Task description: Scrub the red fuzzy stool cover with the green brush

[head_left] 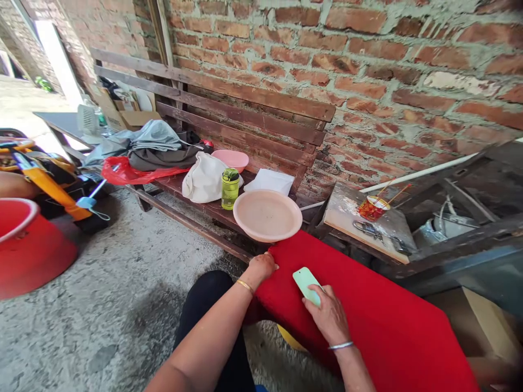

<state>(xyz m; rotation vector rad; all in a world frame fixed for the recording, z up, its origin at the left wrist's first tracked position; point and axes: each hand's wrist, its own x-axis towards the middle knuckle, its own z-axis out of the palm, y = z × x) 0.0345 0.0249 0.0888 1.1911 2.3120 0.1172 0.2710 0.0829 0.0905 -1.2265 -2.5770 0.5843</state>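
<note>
One red cloth (384, 321); left hand (262, 267) curled at edge, pinch unclear; right hand (330, 314) gripping one mint-green object (304, 280).

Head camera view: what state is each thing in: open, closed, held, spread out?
Left hand: curled at the red cloth edge, grip unclear
Right hand: closed around pale green object
Pale green object: held
Red cloth: spread out
Green bottle: upright, lid on
Beige basin: open side up
Red pot: upright, sticks leaning in it
Red plastic bag: crumpled
</note>
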